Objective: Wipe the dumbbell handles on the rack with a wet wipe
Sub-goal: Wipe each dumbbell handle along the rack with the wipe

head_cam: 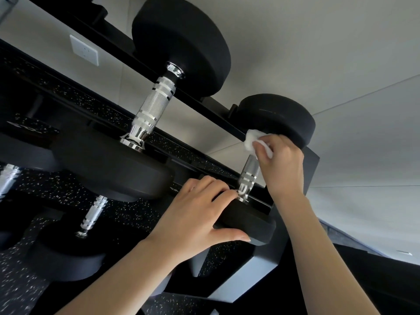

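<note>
A bigger black rubber dumbbell with a knurled chrome handle (156, 103) sits just to the left on the black steel rack (312, 169). On the small black dumbbell (250, 172) at the rack's end, the left hand (200, 214) clasps the near head. The right hand (281, 164) pinches a crumpled white wet wipe (251, 142) at the handle's far end.

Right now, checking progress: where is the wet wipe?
Head view, right of centre: the right hand holds the wet wipe on the small dumbbell's handle.

Handle (250, 171) between left hand (197, 214) and right hand (281, 164): bright metal, with knurled bands and smooth polished rings. Wet wipe (252, 142) under the right fingers: white, soft, fibrous. Dumbbell head (250, 220) under the left hand: matt black, rubber-like. Rack rail (218, 115) beyond both: smooth black metal.
</note>
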`<state>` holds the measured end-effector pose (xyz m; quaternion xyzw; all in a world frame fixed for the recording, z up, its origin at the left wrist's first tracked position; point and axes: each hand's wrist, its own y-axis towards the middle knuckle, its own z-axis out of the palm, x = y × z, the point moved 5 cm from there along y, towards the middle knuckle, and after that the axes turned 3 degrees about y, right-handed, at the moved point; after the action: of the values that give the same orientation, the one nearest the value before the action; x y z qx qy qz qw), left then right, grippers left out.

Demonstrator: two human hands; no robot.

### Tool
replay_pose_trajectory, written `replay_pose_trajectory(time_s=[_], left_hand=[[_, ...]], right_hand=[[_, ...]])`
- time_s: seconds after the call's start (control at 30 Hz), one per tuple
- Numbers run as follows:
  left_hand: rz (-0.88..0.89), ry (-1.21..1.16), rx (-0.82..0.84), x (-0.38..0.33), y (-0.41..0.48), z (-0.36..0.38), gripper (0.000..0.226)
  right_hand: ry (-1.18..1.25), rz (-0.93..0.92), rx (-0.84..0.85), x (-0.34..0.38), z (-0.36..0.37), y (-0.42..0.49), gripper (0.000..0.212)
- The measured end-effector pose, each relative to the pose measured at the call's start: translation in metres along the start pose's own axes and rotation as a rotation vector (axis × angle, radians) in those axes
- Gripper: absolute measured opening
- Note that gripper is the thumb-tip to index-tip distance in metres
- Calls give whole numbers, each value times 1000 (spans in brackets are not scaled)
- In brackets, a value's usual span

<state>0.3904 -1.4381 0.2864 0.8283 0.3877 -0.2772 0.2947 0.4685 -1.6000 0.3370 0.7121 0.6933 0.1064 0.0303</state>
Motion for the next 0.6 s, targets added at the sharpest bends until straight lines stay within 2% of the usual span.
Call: replay_pose_trajectory(time_s=[0.13,0.27,0.43,0.6], left_hand=[[3,18,11,-1,0,0,67],[6,38,31,-3,1,-2,70],[-2,75,92,-5,2,-4,74],[-2,147,124,-9,-6,-6,81]], right_hand=[[77,80,-78,-15,-8,-8,16],[198,238,-117,-26,-18,-24,12],[363,390,-145,-27,-31,-65,10],[485,539,-250,-25,-45,-107,6]])
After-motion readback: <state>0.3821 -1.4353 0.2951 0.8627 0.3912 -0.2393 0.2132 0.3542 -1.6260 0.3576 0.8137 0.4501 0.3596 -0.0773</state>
